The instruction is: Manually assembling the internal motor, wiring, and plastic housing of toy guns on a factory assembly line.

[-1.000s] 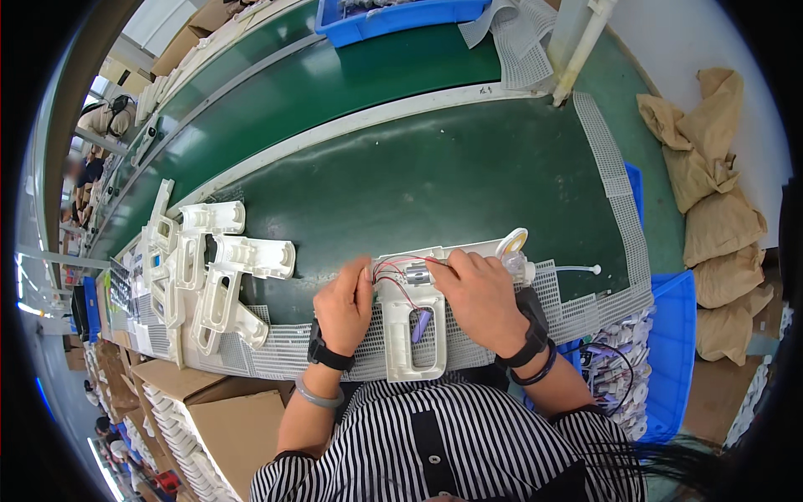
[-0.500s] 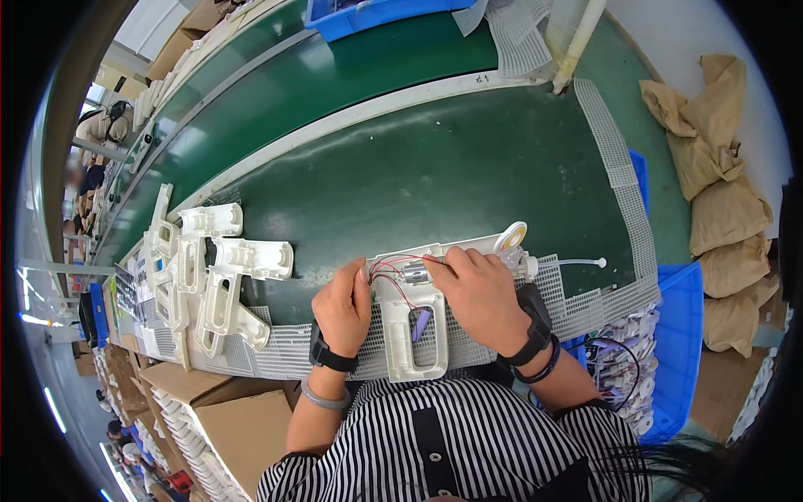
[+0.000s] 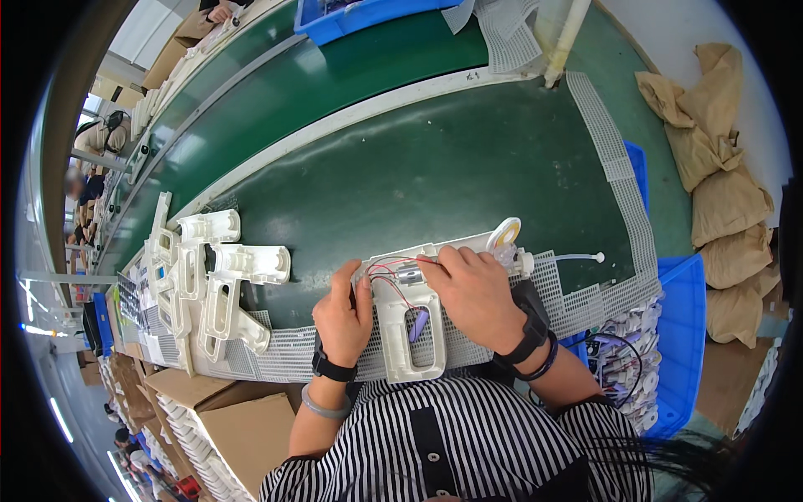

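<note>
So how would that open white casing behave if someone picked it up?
The open white casing looks like moulded plastic, so probably stiff and fairly light. The red wires curve loosely, so they would likely flop. The purple cylinder shows inside the handle opening, so it might swing or drop out on lifting.

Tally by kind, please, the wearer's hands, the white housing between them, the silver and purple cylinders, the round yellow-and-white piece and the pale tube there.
Hands: 2 (left hand, right hand)
White housing between the hands: 1
Cylinders: 2 (silver cylinder, purple cylinder)
Round yellow-and-white piece: 1
Pale tube: 1
Total: 7
</note>
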A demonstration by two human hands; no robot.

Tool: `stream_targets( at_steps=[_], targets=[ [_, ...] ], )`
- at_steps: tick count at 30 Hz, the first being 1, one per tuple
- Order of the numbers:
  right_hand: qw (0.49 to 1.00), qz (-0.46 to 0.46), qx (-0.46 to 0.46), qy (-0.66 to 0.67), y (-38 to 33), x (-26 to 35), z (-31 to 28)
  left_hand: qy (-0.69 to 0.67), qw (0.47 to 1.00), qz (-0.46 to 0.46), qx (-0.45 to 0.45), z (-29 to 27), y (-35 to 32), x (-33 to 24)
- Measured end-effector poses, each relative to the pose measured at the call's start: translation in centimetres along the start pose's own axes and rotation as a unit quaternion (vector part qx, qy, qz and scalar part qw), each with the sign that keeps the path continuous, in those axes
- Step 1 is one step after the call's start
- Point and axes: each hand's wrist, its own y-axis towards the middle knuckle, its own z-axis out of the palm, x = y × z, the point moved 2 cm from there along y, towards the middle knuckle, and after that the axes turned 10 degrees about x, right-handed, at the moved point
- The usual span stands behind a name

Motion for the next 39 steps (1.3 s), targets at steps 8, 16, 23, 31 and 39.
stream_targets(
  at_steps=[8,16,23,31,39],
  targets=[
    [1.0,0.003,0.004,-0.004,-0.1,-0.1,0.1,-0.013,0.998,0.034,-0.056,-0.2,0.1,0.1],
    [1.0,0.007,0.005,-0.004,-0.1,-0.1,0.2,0.042,0.995,0.056,-0.065,0.1,0.5,0.7],
    [1.0,0.005,0.01,0.001,-0.1,-0.1,0.1,0.062,0.996,0.04,-0.055,0.4,0.7,0.6],
    [1.0,0.009,0.016,0.009,0.0,-0.2,0.2,0.077,0.995,0.046,-0.042,0.3,0.7,0.6],
    [1.0,-0.014,-0.02,0.008,-0.2,-0.2,0.5,0.083,0.992,0.07,-0.061,0.8,0.9,0.7]
  ],
)
